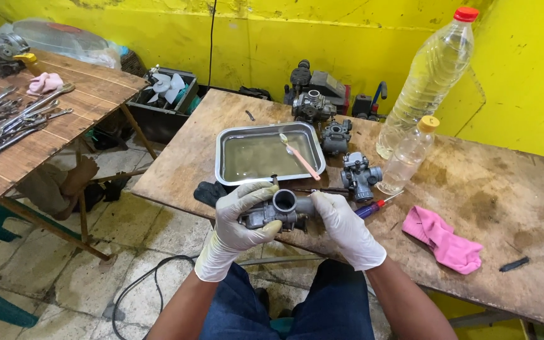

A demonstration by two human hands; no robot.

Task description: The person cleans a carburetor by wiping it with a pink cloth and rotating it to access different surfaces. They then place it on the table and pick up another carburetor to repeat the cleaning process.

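I hold a grey metal carburetor [276,211] in front of my lap, just off the near edge of the worn wooden table [473,201], its round open bore facing up at me. My left hand [239,220] in a white glove wraps the body from nine o'clock, fingers curled over the top and thumb pressed under it. My right hand [345,225], gloved the same, closes on the other end from three o'clock, the fingers folded tight against the metal (I cannot tell what the fingertips touch, since the body hides them).

At twelve o'clock from the carburetor sits a steel tray [226,167] with a shallow pool of yellowish liquid, and a toothbrush [300,156] with a pink handle leans across its right side. At one o'clock stand three more carburetors [360,176], one behind another toward the yellow wall. Farther out at two o'clock are a small clear bottle [408,156] with a yellow cap and, just behind it, a tall plastic bottle [426,82] with a red cap. A screwdriver [373,206] with a blue and red handle lies just beside my right hand, and a pink rag [445,240] lies at three o'clock.
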